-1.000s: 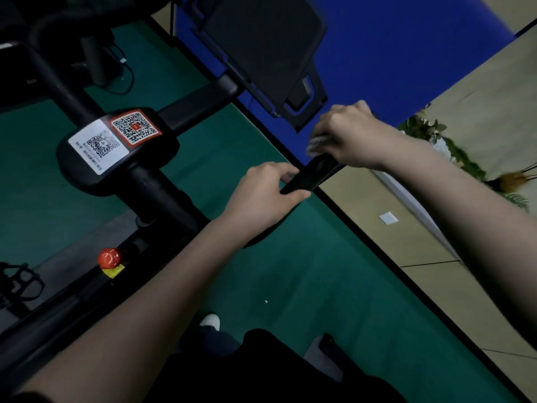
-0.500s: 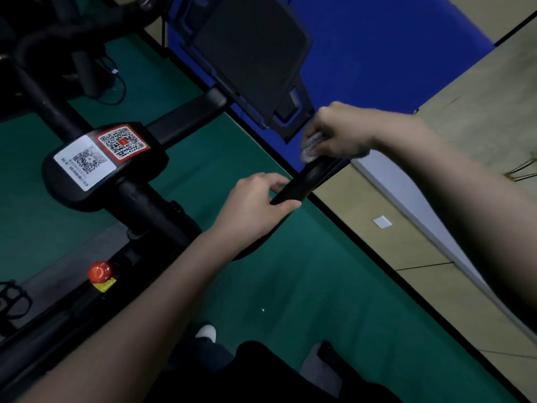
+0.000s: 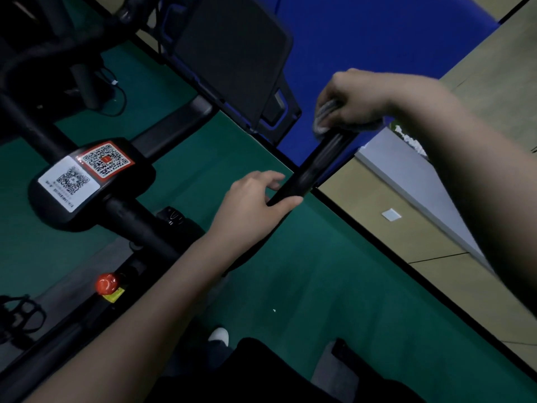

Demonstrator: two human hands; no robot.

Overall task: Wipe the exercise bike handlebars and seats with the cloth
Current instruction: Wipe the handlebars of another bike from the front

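A black handlebar grip [image 3: 316, 164] of the exercise bike runs diagonally up to the right. My left hand [image 3: 255, 205] is wrapped around its lower part. At the bar's far end my right hand [image 3: 351, 100] presses a grey striped cloth [image 3: 324, 116] around the tip; most of the cloth is hidden under the fingers. The bike's central hub [image 3: 87, 181] carries a white and a red QR sticker. No seat is in view.
A dark tilted screen [image 3: 232, 56] stands above the bars. A red knob [image 3: 106, 283] sits on the frame at lower left, a pedal [image 3: 20, 315] at the far left edge. The bike stands on a green mat [image 3: 319, 286]; wooden floor [image 3: 406, 234] and a blue mat [image 3: 377, 39] lie to the right.
My right hand has slid the cloth up along the handlebar to its far end, baring more of the black grip. My left hand has stayed on the lower part.
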